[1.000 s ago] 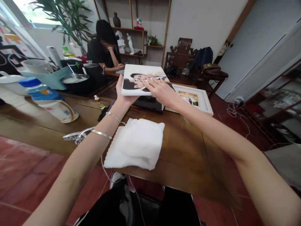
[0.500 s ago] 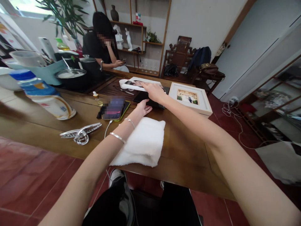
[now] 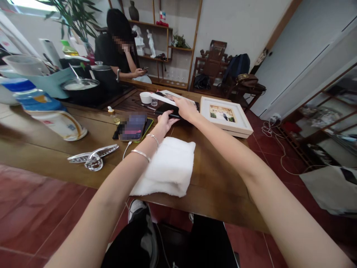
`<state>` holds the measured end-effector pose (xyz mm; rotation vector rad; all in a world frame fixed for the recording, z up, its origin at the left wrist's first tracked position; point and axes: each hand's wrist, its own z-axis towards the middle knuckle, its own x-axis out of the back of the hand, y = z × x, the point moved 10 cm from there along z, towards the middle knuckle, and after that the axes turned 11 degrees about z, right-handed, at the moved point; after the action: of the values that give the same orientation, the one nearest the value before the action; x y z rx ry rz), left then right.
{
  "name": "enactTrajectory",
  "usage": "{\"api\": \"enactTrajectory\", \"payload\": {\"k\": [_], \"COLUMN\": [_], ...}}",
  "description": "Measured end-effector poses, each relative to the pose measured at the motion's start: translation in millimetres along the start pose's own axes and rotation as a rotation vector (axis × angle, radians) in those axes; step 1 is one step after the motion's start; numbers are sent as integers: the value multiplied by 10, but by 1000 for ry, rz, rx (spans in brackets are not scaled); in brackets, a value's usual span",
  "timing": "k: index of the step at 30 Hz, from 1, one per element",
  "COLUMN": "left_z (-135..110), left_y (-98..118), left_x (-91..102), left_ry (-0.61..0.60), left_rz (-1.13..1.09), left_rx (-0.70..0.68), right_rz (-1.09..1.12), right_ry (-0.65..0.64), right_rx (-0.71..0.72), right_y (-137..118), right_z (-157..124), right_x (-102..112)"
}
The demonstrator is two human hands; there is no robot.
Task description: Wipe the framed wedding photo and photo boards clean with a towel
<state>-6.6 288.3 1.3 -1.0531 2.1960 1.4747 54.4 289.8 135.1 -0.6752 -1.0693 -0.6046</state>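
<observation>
My right hand (image 3: 186,109) has its fingers closed on the near edge of a white-bordered picture (image 3: 166,97), which lies tilted over a flat black object (image 3: 164,109). My left hand (image 3: 166,121) grips the front edge of that black object, thumb on top; its kind is not clear. Just right of my hands, a white picture frame (image 3: 205,111) with a photo lies on the table. A folded white towel (image 3: 173,167) rests nearer to me, below my left wrist.
Left of my hands on the wooden table (image 3: 217,178) are a phone (image 3: 133,127), a dropper bottle (image 3: 114,116), a silver hair clip (image 3: 93,156) and a blue-capped bottle (image 3: 46,109). A small white cup (image 3: 145,97) stands behind. Across the table a person (image 3: 122,48) sits holding a phone.
The white-bordered picture has shifted right, uncovering more of the white cup. My right hand went from lying flat on it to gripping its edge. My left hand has closed on the black object.
</observation>
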Motion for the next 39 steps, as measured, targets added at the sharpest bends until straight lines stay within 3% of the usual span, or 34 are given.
{"api": "enactTrajectory", "payload": {"k": [4, 8, 13, 19, 24, 28, 31, 34, 39], "left_z": [-175, -534, -1275, -2208, -2665, -2868, -2923, -2952, -3001], "left_y": [283, 598, 713, 678, 543, 269, 71, -42, -53], "left_x": [92, 274, 579, 853, 1058, 1319, 1453, 1492, 1429], "left_ry": [40, 44, 29, 120, 247, 332, 295, 271, 340], "left_rz": [84, 227, 251, 299, 358, 386, 449, 509, 527], "left_rx": [-149, -305, -234, -134, -98, 13, 68, 85, 63], "right_rz": [-23, -55, -113, -95, -82, -118, -183, -234, -244], "right_ry": [21, 0, 11, -45, -92, -115, -123, -116, -119], "right_rx": [-29, -44, -39, -32, 40, 51, 25, 7, -67], "right_y": [68, 119, 178, 177, 82, 68, 92, 100, 147], "right_z": [-3, 22, 68, 47, -57, -148, -196, -241, -328], "right_x": [113, 226, 303, 121, -112, -296, -420, -525, -656]}}
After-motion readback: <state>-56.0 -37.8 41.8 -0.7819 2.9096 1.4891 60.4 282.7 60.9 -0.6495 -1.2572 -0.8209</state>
